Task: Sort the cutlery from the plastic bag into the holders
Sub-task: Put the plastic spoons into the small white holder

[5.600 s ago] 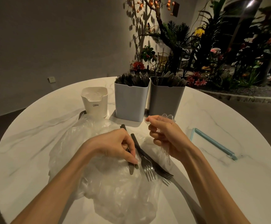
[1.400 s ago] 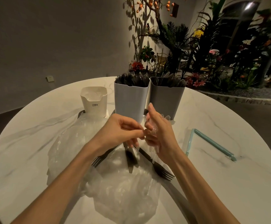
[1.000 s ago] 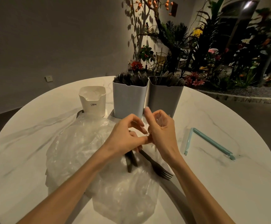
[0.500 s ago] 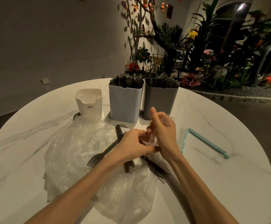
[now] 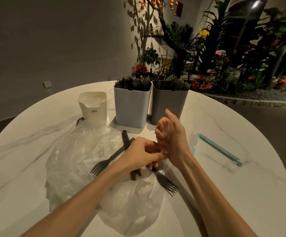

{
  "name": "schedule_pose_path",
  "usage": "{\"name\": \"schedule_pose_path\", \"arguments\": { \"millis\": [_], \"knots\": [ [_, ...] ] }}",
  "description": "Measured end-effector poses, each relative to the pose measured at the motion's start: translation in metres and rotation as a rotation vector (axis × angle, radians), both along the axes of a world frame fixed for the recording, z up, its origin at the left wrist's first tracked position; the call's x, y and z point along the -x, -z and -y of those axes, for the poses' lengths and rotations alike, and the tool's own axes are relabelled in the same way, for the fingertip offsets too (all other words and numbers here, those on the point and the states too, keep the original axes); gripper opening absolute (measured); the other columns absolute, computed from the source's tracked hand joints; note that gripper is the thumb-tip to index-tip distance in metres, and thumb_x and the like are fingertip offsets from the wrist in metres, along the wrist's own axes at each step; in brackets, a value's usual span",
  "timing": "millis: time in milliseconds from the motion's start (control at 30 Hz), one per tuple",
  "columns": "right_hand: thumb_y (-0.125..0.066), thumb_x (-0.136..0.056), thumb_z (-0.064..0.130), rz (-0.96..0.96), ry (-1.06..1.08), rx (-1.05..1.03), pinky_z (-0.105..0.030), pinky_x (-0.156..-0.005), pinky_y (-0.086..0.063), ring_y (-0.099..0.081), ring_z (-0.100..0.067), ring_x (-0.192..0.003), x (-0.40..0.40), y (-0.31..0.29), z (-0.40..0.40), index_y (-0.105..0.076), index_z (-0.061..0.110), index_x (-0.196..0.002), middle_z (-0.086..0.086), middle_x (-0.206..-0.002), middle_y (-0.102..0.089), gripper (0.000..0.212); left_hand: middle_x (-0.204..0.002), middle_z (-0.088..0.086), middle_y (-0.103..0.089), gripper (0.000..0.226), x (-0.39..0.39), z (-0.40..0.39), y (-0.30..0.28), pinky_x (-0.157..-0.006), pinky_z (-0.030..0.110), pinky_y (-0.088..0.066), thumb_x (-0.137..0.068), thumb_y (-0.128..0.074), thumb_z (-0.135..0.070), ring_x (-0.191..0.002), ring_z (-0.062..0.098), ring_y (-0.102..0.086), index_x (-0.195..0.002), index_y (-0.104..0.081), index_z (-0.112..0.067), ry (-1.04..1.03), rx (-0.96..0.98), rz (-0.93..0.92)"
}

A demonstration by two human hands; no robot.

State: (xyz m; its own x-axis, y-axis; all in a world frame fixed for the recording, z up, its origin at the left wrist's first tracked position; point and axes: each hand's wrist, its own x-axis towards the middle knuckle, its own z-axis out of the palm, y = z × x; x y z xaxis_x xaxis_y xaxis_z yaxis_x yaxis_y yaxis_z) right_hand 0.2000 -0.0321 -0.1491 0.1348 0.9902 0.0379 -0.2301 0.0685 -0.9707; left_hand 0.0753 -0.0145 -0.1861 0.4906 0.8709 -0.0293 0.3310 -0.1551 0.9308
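My right hand [image 5: 172, 135] is raised upright in front of the holders and grips a small bundle of clear plastic cutlery [image 5: 168, 120], which barely shows between the fingers. My left hand [image 5: 141, 155] is curled beside it, fingertips pinching at the lower end of that bundle. Beneath both hands lies the crumpled clear plastic bag [image 5: 80, 156]. On it lie a dark fork [image 5: 104, 164], a second dark fork [image 5: 166, 183] and a dark knife handle [image 5: 125, 136]. Behind stand a small white holder [image 5: 93, 108], a light blue holder [image 5: 132, 108] full of dark forks and a grey holder [image 5: 168, 103].
A clear zip bag with a light blue sealing strip [image 5: 219, 147] lies to the right of my hands. The round white marble table [image 5: 232, 194] drops off at its edge on the right. Plants and flowers stand behind the holders.
My left hand left the dark cutlery on the bag and joined my right hand at the clear bundle. One dark fork now lies uncovered to the left. My left hand has dropped lower.
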Motion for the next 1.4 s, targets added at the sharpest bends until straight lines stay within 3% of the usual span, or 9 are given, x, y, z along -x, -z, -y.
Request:
{"name": "schedule_pose_path", "arguments": {
  "millis": [200, 400, 533, 733, 833, 967, 1133, 1300, 1400],
  "knots": [
    [-0.045, -0.100, 0.035, -0.064, 0.108, 0.008, -0.022, -0.049, -0.036, -0.037, -0.008, -0.045, 0.006, 0.006, -0.002, -0.053, 0.013, -0.072, 0.000, -0.055, -0.048, 0.037, -0.098, 0.000, -0.078, 0.022, 0.001, 0.002, 0.001, -0.064, 0.029, -0.061, -0.086, -0.078, -0.016, -0.070, 0.028, -0.072, -0.108, -0.074, -0.013, -0.007, -0.017, 0.058],
    [-0.042, -0.084, 0.077, -0.151, 0.025, -0.044, -0.022, -0.049, -0.029, -0.036, -0.010, -0.047, 0.004, 0.004, -0.001, -0.054, 0.011, -0.069, -0.004, -0.057, -0.047, 0.069, -0.092, 0.005, -0.079, 0.023, 0.002, 0.002, 0.003, -0.065, 0.025, -0.061, -0.087, -0.077, -0.013, -0.070, 0.020, -0.075, -0.109, -0.075, -0.007, 0.005, -0.012, 0.062],
    [-0.027, -0.094, 0.071, -0.246, -0.053, -0.036, -0.021, -0.047, -0.023, -0.030, -0.012, -0.048, -0.003, 0.004, 0.000, -0.050, 0.010, -0.066, -0.005, -0.057, -0.042, 0.071, -0.090, 0.008, -0.079, 0.025, 0.001, 0.003, 0.002, -0.070, 0.028, -0.062, -0.087, -0.077, -0.019, -0.069, 0.017, -0.075, -0.109, -0.076, -0.007, 0.025, -0.007, 0.055],
    [-0.040, -0.101, 0.032, -0.169, 0.055, -0.048, -0.021, -0.046, -0.033, -0.037, -0.012, -0.049, 0.004, 0.009, -0.001, -0.051, 0.011, -0.068, -0.005, -0.058, -0.047, 0.041, -0.090, 0.007, -0.079, 0.018, 0.003, 0.003, 0.001, -0.067, 0.026, -0.061, -0.087, -0.077, -0.013, -0.074, 0.023, -0.076, -0.105, -0.077, -0.008, -0.002, -0.007, 0.097],
    [-0.048, -0.096, 0.026, -0.142, 0.078, -0.055, -0.021, -0.046, -0.036, -0.041, -0.014, -0.052, 0.007, 0.012, -0.003, -0.054, 0.011, -0.072, -0.007, -0.065, -0.050, 0.028, -0.097, 0.001, -0.078, 0.023, 0.002, 0.002, 0.002, -0.069, 0.023, -0.060, -0.088, -0.077, -0.017, -0.071, 0.012, -0.074, -0.110, -0.076, -0.011, -0.047, -0.045, 0.065],
    [-0.053, -0.081, 0.032, -0.019, 0.134, -0.112, -0.023, -0.051, -0.043, -0.049, -0.014, -0.061, 0.011, 0.015, -0.002, -0.063, 0.017, -0.065, -0.010, -0.082, -0.058, 0.024, -0.093, 0.000, -0.078, 0.017, 0.000, 0.002, 0.001, -0.069, 0.026, -0.062, -0.089, -0.075, -0.016, -0.072, 0.016, -0.076, -0.106, -0.076, -0.012, -0.072, -0.012, 0.066],
    [-0.060, -0.080, 0.061, -0.019, 0.156, -0.088, -0.019, -0.052, -0.041, -0.046, -0.010, -0.058, 0.014, 0.010, 0.001, -0.058, 0.014, -0.067, -0.004, -0.068, -0.053, 0.049, -0.100, 0.002, -0.078, 0.020, 0.000, 0.004, -0.003, -0.080, 0.031, -0.062, -0.091, -0.073, -0.017, -0.079, 0.017, -0.077, -0.110, -0.075, -0.013, -0.079, 0.054, 0.034],
    [-0.073, -0.084, 0.045, 0.187, 0.299, -0.192, -0.013, -0.053, -0.048, -0.053, -0.005, -0.057, 0.019, 0.017, -0.002, -0.058, 0.004, -0.076, -0.001, -0.063, -0.055, 0.044, -0.103, 0.000, -0.076, 0.015, -0.001, 0.005, -0.003, -0.089, 0.037, -0.060, -0.093, -0.071, -0.015, -0.086, 0.017, -0.076, -0.108, -0.073, -0.019, -0.091, 0.063, -0.022],
    [-0.060, -0.099, 0.039, 0.166, 0.313, -0.162, -0.016, -0.050, -0.047, -0.050, -0.007, -0.051, 0.017, 0.016, -0.003, -0.057, 0.011, -0.067, -0.001, -0.058, -0.054, 0.042, -0.111, 0.002, -0.075, 0.027, -0.001, 0.007, -0.005, -0.086, 0.034, -0.061, -0.090, -0.073, -0.022, -0.088, 0.016, -0.074, -0.117, -0.072, -0.015, -0.090, 0.032, -0.028]
  ]
}}
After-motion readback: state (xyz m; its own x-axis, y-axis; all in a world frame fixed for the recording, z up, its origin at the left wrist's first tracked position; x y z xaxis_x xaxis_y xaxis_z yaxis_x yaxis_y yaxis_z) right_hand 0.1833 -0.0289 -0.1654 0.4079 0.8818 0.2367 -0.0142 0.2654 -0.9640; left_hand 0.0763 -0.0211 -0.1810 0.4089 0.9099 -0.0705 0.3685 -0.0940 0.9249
